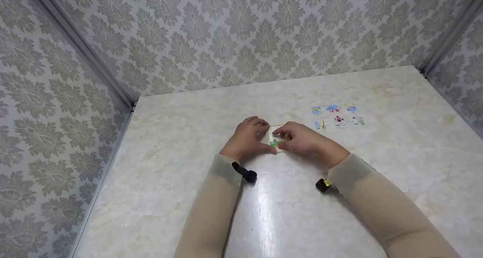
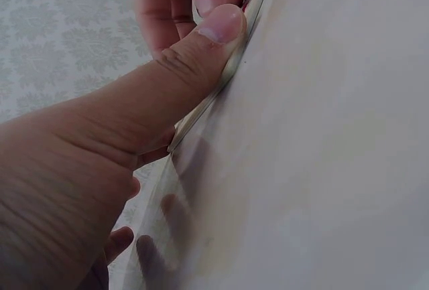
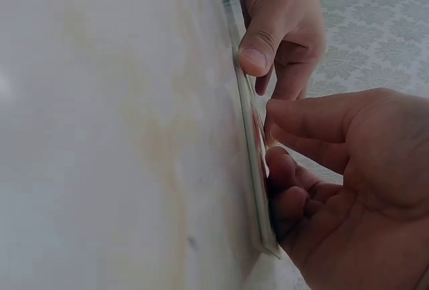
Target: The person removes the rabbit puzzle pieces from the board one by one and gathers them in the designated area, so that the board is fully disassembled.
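A small wooden puzzle tray (image 1: 268, 134) with a pale rim lies flat on the table. My left hand (image 1: 249, 136) grips its left end, thumb along the near edge and fingers at the far side. Inside the tray is a green jigsaw piece (image 1: 274, 143), partly covered. My right hand (image 1: 302, 139) is over the tray's right part, fingers curled, and pinches a reddish jigsaw piece (image 1: 279, 146) low in the tray. In the right wrist view the tray (image 3: 253, 163) is seen edge-on, and the fingers hide most of the piece.
Several loose jigsaw pieces lie in two rows behind and right of the tray, among them a blue and red piece (image 1: 332, 108) and a pink and white piece (image 1: 339, 121). The marbled table (image 1: 169, 182) meets patterned walls (image 1: 241, 35) at the back and sides.
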A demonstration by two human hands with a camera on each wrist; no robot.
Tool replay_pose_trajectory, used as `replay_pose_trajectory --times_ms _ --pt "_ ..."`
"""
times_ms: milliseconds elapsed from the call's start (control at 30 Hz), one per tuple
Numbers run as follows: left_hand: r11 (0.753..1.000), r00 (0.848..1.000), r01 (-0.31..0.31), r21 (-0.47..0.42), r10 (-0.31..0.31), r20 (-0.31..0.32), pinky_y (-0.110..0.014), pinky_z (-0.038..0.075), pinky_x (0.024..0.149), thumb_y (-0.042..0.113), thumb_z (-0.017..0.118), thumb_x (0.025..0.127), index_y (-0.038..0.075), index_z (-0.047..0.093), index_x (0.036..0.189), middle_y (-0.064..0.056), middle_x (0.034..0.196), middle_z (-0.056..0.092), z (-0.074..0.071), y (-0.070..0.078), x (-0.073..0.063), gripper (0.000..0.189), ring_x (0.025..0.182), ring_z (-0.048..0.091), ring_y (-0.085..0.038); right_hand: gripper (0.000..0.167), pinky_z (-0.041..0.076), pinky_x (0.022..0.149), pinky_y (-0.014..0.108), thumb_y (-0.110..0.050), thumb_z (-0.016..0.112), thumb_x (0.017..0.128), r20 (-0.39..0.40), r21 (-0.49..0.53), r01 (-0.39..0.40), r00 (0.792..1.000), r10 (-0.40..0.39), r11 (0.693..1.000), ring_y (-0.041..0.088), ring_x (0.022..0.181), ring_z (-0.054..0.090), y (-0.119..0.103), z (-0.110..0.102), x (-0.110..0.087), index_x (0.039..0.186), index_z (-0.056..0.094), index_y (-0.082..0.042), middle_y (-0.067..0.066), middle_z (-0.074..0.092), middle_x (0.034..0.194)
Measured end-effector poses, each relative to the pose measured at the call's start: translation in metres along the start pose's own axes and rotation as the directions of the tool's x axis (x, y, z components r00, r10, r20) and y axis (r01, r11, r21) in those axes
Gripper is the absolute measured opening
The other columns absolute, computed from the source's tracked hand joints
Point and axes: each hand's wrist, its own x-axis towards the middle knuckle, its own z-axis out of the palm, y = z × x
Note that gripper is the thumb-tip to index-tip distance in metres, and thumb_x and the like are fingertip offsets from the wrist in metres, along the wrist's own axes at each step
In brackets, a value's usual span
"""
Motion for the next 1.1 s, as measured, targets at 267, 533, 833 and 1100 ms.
replay_pose_trajectory --times_ms 267,533,833,1100 --pt "1.000 1.000 0.015 -0.013 -0.015 0.007 -0.055 0.025 0.144 0.058 0.097 0.086 0.014 0.064 0.162 -0.003 0.166 0.060 -0.001 0.001 -0.002 0.095 0.174 0.032 -0.032 0.040 0.049 0.094 0.038 -0.018 0.069 0.114 0.007 -0.019 0.017 1.000 -0.017 1.000 0.024 0.107 0.058 -0.001 0.005 -0.001 0.152 0.073 -0.009 0.017 0.065 0.138" --pt "1.000 1.000 0.007 0.002 -0.007 -0.003 -0.053 0.026 0.145 0.059 0.097 0.085 0.014 0.064 0.162 -0.003 0.165 0.062 -0.001 -0.001 0.000 0.095 0.173 0.034 -0.033 0.034 0.049 0.099 0.043 -0.015 0.068 0.113 -0.003 -0.026 0.042 0.999 -0.042 0.999 0.027 0.110 0.059 -0.001 0.005 0.000 0.146 0.077 -0.011 0.017 0.066 0.136" --pt "0.999 1.000 0.024 -0.048 -0.024 -0.009 -0.051 0.025 0.145 0.059 0.097 0.085 0.015 0.066 0.161 0.000 0.164 0.062 0.000 -0.001 -0.001 0.093 0.174 0.032 -0.029 0.030 0.050 0.114 0.051 -0.011 0.069 0.111 -0.022 0.053 0.029 0.999 -0.027 0.998 0.034 0.130 0.062 -0.001 0.009 -0.001 0.141 0.071 -0.010 0.016 0.065 0.140" --pt "0.999 1.000 0.026 -0.037 -0.026 -0.011 -0.049 0.025 0.145 0.060 0.097 0.086 0.014 0.065 0.161 0.000 0.165 0.062 0.001 0.000 -0.002 0.094 0.174 0.032 -0.029 0.032 0.053 0.110 0.047 -0.006 0.072 0.107 -0.054 0.118 0.012 0.999 -0.005 0.993 0.028 0.121 0.067 -0.001 0.012 -0.001 0.139 0.074 -0.009 0.012 0.073 0.141"
